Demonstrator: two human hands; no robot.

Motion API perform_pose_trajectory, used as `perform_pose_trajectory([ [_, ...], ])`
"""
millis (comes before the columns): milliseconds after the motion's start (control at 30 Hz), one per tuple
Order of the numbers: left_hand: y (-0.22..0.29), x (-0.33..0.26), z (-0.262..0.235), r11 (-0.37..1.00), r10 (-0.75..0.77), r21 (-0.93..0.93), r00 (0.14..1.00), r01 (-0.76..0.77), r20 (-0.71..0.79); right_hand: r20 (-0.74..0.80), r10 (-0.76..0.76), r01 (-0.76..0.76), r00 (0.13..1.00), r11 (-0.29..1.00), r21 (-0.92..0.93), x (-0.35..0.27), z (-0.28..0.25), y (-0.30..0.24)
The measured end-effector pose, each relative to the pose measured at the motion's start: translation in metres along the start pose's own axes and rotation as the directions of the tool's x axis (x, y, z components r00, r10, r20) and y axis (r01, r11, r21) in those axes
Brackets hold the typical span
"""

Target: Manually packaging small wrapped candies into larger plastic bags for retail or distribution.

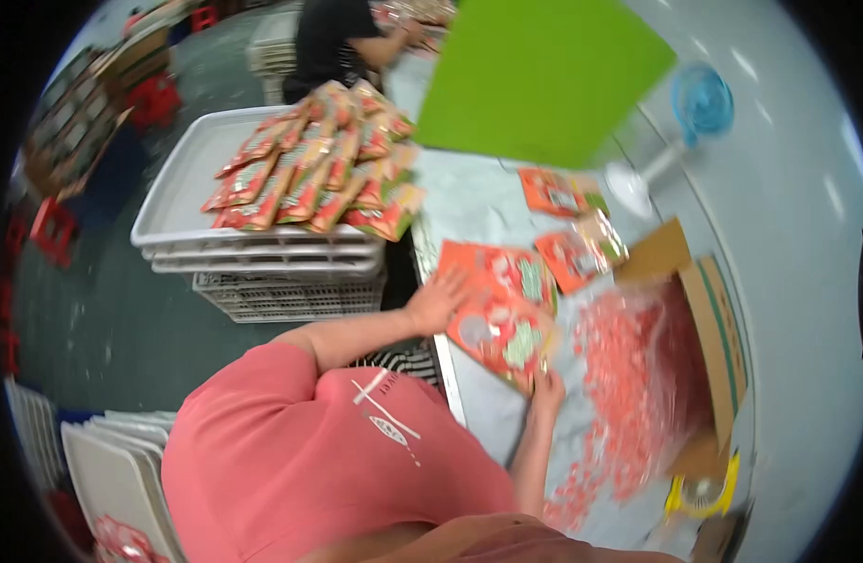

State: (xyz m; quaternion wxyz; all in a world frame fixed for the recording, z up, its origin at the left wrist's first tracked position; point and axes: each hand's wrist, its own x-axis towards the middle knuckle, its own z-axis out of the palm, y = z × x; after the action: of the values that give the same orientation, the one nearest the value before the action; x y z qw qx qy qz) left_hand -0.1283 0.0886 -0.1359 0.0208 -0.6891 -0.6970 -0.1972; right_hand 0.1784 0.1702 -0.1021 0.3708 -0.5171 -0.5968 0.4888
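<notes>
Two orange printed pouches lie partly overlapped on the white table [464, 211] before me. My left hand [438, 298] rests with its fingers stretched over the left edge of these pouches, by the far pouch [511, 272]. At the lower right corner of the near pouch [502, 336], my right hand [547, 389] pinches the edge. To the right of the pouches spreads a heap of small pink wrapped pieces [614, 375], spilling from a clear bag in an open cardboard box [718, 338]. Two more pouches [582, 251] lie beyond, near the box.
Filled pouches [310, 169] are piled on a white tray [174, 192], atop stacked crates [286, 296] to the left. A green board [544, 80] stands at the far side, beside a blue fan [702, 101]. A person in black [333, 47] works beyond. A yellow-framed item [704, 493] sits at right.
</notes>
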Motion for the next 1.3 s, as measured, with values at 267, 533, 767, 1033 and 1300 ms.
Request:
perform_pose_trajectory([
  [267,-0.007,0.01,-0.009,0.999,-0.028,-0.033,0.999,0.028,-0.014,0.043,0.009,-0.019,0.999,0.974,0.226,0.02,0.019,0.0],
  [533,0.004,0.022,-0.04,0.995,0.077,0.072,0.994,-0.072,-0.074,-0.139,-0.066,0.077,0.988,0.994,0.079,0.026,0.0,0.028],
  [767,-0.02,0.042,-0.064,0.915,0.121,0.404,0.969,-0.023,-0.217,-0.277,0.083,-0.003,0.957,0.961,0.278,-0.004,-0.029,0.033],
  [1033,-0.038,0.04,-0.04,0.99,0.05,0.131,0.999,-0.052,0.018,-0.072,0.274,-0.227,0.959,0.896,0.381,-0.065,-0.04,0.033],
  [1300,0.026,0.039,-0.081,0.969,0.119,-0.2,0.982,-0.147,-0.145,-0.059,0.243,-0.191,0.968,0.87,0.454,-0.088,-0.032,0.021],
])
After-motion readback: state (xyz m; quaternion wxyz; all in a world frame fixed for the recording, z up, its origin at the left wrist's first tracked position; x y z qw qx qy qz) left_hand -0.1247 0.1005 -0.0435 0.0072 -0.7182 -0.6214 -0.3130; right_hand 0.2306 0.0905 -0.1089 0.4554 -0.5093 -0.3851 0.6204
